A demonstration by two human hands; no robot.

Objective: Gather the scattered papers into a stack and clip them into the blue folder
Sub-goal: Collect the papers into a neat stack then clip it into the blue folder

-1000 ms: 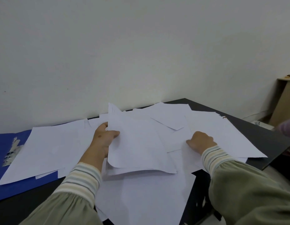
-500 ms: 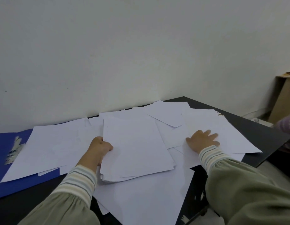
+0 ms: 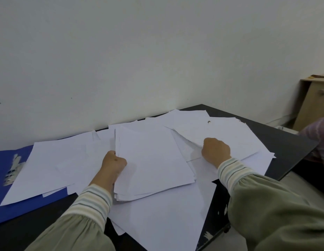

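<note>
White papers lie scattered across a black table [image 3: 288, 147]. My left hand [image 3: 113, 163] grips the left edge of a gathered stack of sheets [image 3: 152, 160] in the middle. My right hand [image 3: 215, 151] is curled and pinches the near edge of loose sheets [image 3: 221, 134] at the right, lifting them slightly. The open blue folder [image 3: 5, 201] lies at the far left, its metal clip [image 3: 12, 169] showing, with several sheets [image 3: 54, 163] overlapping it. One large sheet [image 3: 166, 218] hangs over the table's near edge.
A plain white wall runs right behind the table. A wooden cabinet [image 3: 313, 104] stands at the far right. Another person's striped sleeve [image 3: 318, 131] shows at the right edge, beyond the table corner.
My right hand went from lying flat on the right-hand sheets to curling round their edge and raising them. The stack in my left hand has settled flatter on the table.
</note>
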